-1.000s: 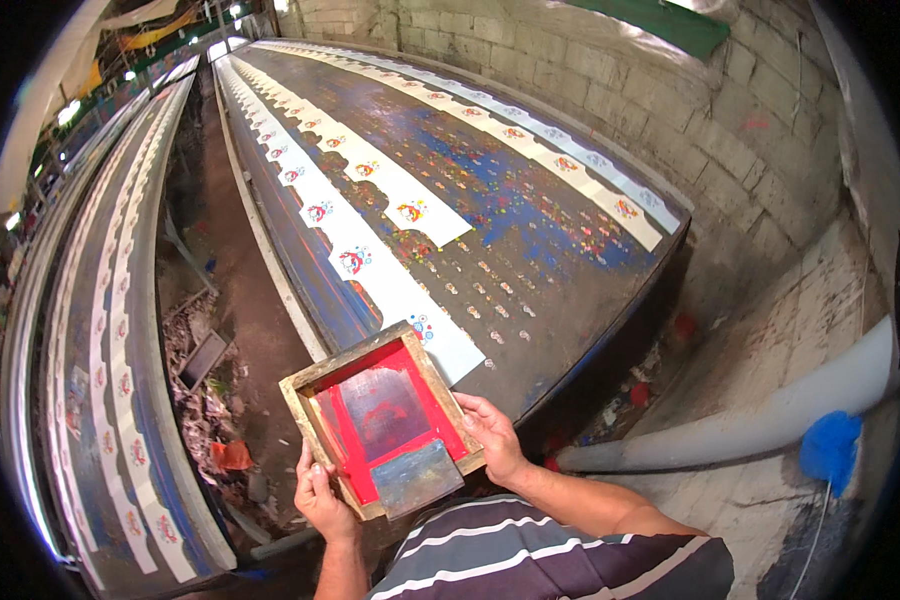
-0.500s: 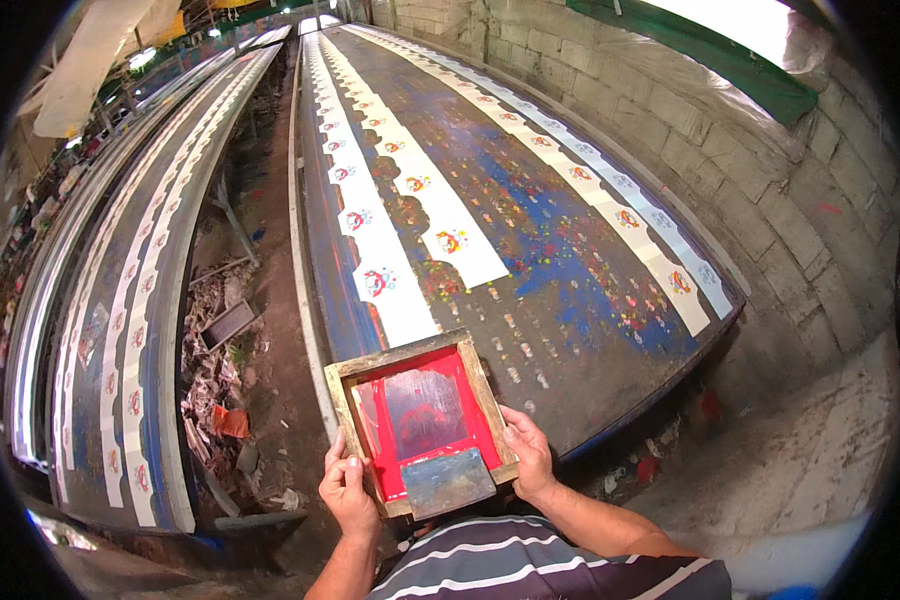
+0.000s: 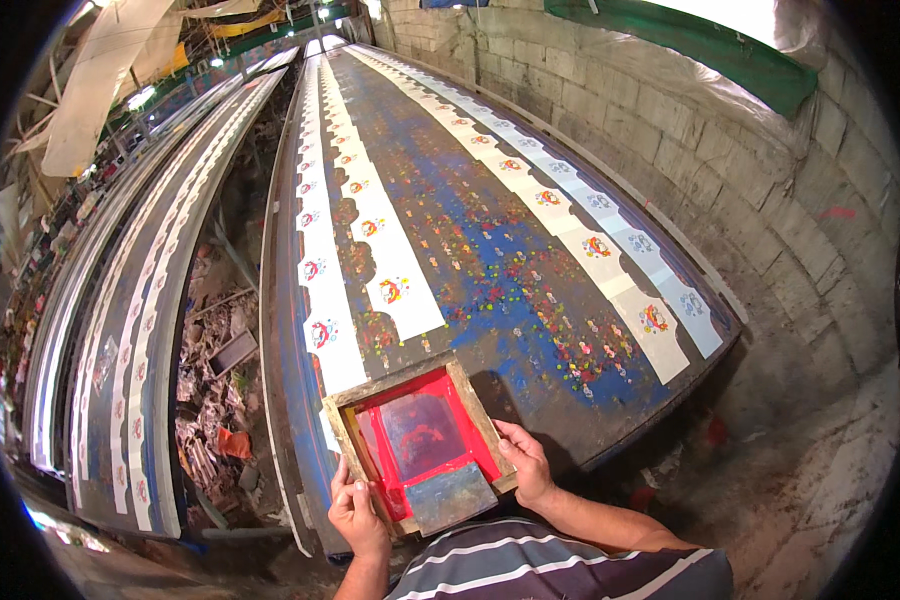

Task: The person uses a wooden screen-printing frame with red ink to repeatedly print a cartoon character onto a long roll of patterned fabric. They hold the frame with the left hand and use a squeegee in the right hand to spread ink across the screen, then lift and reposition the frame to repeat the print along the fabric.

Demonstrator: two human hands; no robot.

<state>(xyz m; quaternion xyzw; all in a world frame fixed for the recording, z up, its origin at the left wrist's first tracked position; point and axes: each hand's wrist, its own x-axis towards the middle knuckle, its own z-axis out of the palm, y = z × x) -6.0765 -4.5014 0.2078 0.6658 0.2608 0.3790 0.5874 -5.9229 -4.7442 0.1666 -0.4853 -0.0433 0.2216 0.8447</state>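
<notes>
Between my two hands I carry a wooden-framed printing screen point(image 3: 335, 410) with red ink around a see-through mesh window. A flat grey-blue squeegee point(image 3: 450, 498) rests in it at the edge nearest my body. My left hand point(image 3: 358, 510) is closed on the frame's left side. On the right side, near the lower corner, my right hand point(image 3: 526, 462) grips the frame. The screen is above the near end of a long printing table point(image 3: 510, 385). White fabric strips with small colourful prints, one of them a fabric strip point(image 3: 410, 312), lie along this table.
A second long table point(image 3: 110, 400) with printed strips runs along the left. Between the tables lie scraps and a grey tray point(image 3: 232, 354) on the ground. A block wall point(image 3: 670, 130) closes off the right side. A pale blue strip point(image 3: 658, 262) borders the table's right edge.
The view has shifted, so the table and its strips sit lower and further left. The screen stays gripped in both hands, now nearer the table's end.
</notes>
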